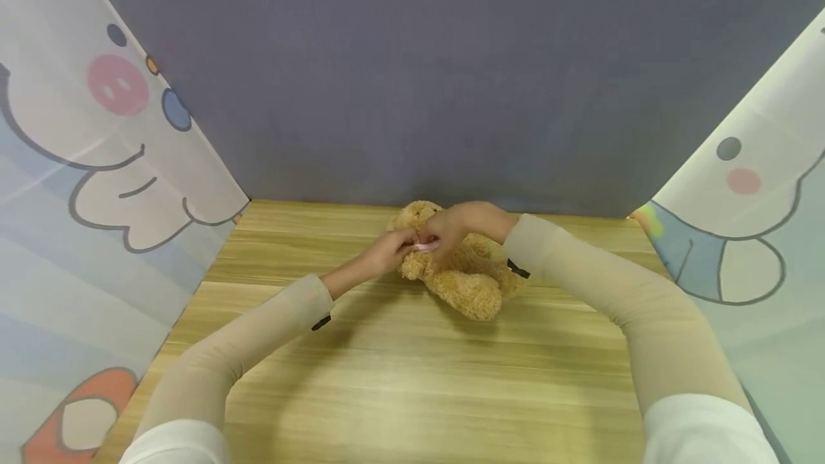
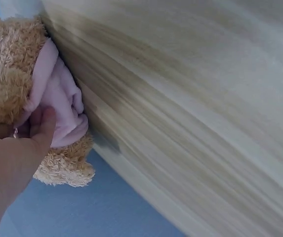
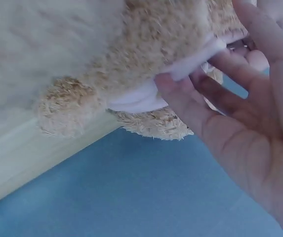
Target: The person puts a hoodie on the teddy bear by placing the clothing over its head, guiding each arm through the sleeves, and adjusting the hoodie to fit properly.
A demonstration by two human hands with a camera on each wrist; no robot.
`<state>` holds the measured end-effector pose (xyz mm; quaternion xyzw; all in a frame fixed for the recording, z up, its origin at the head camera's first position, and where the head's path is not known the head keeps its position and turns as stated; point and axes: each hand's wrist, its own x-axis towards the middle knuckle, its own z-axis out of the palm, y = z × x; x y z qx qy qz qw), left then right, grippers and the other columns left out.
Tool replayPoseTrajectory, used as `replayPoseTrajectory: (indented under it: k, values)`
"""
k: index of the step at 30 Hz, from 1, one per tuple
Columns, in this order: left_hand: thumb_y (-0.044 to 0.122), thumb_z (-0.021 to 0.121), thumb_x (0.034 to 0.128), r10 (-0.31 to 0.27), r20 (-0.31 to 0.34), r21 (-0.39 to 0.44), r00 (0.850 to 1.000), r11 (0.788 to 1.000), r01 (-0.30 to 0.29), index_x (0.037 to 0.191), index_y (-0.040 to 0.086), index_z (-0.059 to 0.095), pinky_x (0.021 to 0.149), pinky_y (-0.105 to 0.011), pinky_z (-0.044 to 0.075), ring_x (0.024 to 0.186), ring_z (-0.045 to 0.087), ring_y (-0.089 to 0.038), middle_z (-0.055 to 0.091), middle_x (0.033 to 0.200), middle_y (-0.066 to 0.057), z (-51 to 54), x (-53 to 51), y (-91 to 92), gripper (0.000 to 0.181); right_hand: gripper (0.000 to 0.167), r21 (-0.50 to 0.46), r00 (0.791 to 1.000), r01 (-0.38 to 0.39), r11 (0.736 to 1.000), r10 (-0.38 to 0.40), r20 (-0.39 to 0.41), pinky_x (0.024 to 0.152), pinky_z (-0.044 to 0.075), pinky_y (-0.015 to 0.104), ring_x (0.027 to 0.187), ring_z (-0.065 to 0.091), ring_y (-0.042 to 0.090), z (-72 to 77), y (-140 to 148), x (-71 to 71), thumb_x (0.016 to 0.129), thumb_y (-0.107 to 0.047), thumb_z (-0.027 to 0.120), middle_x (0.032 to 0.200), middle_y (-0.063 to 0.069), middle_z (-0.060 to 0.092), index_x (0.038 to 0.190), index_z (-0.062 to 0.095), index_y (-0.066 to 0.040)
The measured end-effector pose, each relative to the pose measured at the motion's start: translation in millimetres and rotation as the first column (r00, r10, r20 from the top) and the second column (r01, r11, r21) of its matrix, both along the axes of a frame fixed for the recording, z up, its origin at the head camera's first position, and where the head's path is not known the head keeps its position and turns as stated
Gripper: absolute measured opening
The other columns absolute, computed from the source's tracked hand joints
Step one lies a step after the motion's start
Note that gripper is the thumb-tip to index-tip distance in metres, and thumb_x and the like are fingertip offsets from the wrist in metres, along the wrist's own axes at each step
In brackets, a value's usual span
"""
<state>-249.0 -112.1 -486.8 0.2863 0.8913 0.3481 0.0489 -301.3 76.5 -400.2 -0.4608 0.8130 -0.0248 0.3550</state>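
A fluffy tan teddy bear lies on the table near its back edge, a soft pink cloth wrapped about its body. In the head view, only a narrow strip of that cloth shows between the two hands. My left hand pinches the cloth at its edge, thumb on the outside, as the left wrist view shows. From the other side my right hand holds the cloth's edge, its curled fingertips against the pink fabric. The right arm and hand hide part of the bear.
The wood-grain table meets a dark grey panel just behind the bear. Cartoon-printed curtains stand on the left and right. A small black strap piece hangs below the right sleeve.
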Motion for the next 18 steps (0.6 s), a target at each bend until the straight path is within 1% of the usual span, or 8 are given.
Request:
replayPoseTrajectory:
  k: [2, 4, 6, 8, 11, 13, 16, 18]
  values:
    - [0.007, 0.059, 0.1013, 0.001, 0.028, 0.018, 1.0, 1.0, -0.001, 0.102, 0.005, 0.067, 0.066, -0.027, 0.047, 0.071, 0.054, -0.014, 0.071, 0.096, -0.009, -0.9, 1.5, 0.8, 0.007, 0.033, 0.016, 1.0, -0.004, 1.0, 0.005, -0.004, 0.063, 0.034, 0.026, 0.065, 0.038, 0.009, 0.5, -2, 0.1, 0.091, -0.036, 0.077, 0.076, -0.002, 0.045, 0.09, 0.056, -0.011]
    - [0.009, 0.059, 0.102, 0.022, 0.067, 0.035, 0.998, 0.999, -0.024, 0.101, 0.005, 0.066, 0.062, -0.026, 0.044, 0.065, 0.049, -0.012, 0.069, 0.09, -0.008, -1.0, 3.2, 2.6, 0.008, 0.036, 0.01, 1.0, 0.002, 1.0, -0.002, -0.031, 0.061, 0.034, 0.025, 0.062, 0.037, 0.009, -1.6, -4, 2.6, 0.091, -0.039, 0.077, 0.071, -0.004, 0.043, 0.084, 0.054, -0.013]
    - [0.01, 0.059, 0.1026, 0.058, 0.106, 0.063, 0.993, 0.996, -0.065, 0.099, 0.004, 0.066, 0.059, -0.025, 0.042, 0.062, 0.047, -0.012, 0.067, 0.088, -0.007, -0.4, 4.1, 5.3, 0.011, 0.04, -0.003, 0.995, 0.006, 1.0, -0.006, -0.098, 0.06, 0.033, 0.024, 0.058, 0.036, 0.007, -5.9, -6, 5.1, 0.09, -0.044, 0.077, 0.066, -0.006, 0.041, 0.078, 0.052, -0.016]
    - [0.011, 0.059, 0.1028, 0.101, 0.141, 0.098, 0.985, 0.988, -0.116, 0.097, 0.002, 0.066, 0.057, -0.023, 0.041, 0.063, 0.047, -0.011, 0.067, 0.088, -0.009, 1.8, 4.9, 8.4, 0.013, 0.042, -0.025, 0.984, 0.011, 1.0, -0.015, -0.175, 0.059, 0.034, 0.023, 0.056, 0.036, 0.006, -9.7, -7, 8.3, 0.09, -0.045, 0.077, 0.061, -0.008, 0.04, 0.073, 0.05, -0.018]
    - [0.007, 0.059, 0.1021, 0.151, 0.196, 0.166, 0.969, 0.969, -0.185, 0.096, -0.001, 0.069, 0.056, -0.022, 0.039, 0.065, 0.047, -0.011, 0.072, 0.096, -0.011, 5.5, 5.4, 11.2, 0.014, 0.042, -0.065, 0.963, 0.015, 0.998, -0.032, -0.269, 0.056, 0.034, 0.023, 0.053, 0.036, 0.006, -15.8, -8, 10.2, 0.091, -0.041, 0.074, 0.057, -0.008, 0.039, 0.068, 0.048, -0.019]
    - [0.004, 0.059, 0.1014, 0.173, 0.24, 0.204, 0.955, 0.953, -0.224, 0.095, -0.003, 0.069, 0.055, -0.022, 0.036, 0.064, 0.044, -0.012, 0.074, 0.1, -0.014, 8.6, 5.9, 11.4, 0.013, 0.042, -0.089, 0.954, 0.017, 0.996, -0.043, -0.297, 0.054, 0.035, 0.024, 0.053, 0.037, 0.007, -19.3, -8, 9.9, 0.092, -0.039, 0.072, 0.057, -0.007, 0.039, 0.066, 0.046, -0.019]
    - [0.002, 0.058, 0.1016, 0.204, 0.26, 0.213, 0.944, 0.941, -0.263, 0.094, -0.003, 0.067, 0.054, -0.021, 0.034, 0.063, 0.041, -0.012, 0.074, 0.102, -0.015, 10.7, 6.4, 11.1, 0.013, 0.041, -0.107, 0.944, 0.001, 0.994, -0.036, -0.327, 0.053, 0.035, 0.023, 0.053, 0.037, 0.007, -23.9, -10, 7.0, 0.094, -0.038, 0.069, 0.058, -0.007, 0.039, 0.065, 0.045, -0.021]
    - [0.002, 0.058, 0.1015, 0.225, 0.236, 0.21, 0.945, 0.938, -0.276, 0.093, -0.003, 0.066, 0.055, -0.021, 0.036, 0.065, 0.045, -0.012, 0.073, 0.101, -0.015, 12.5, 6.7, 11.2, 0.012, 0.04, -0.116, 0.939, -0.009, 0.993, -0.032, -0.342, 0.053, 0.034, 0.023, 0.053, 0.037, 0.006, -26.1, -11, 3.8, 0.094, -0.035, 0.068, 0.057, -0.008, 0.039, 0.065, 0.044, -0.022]
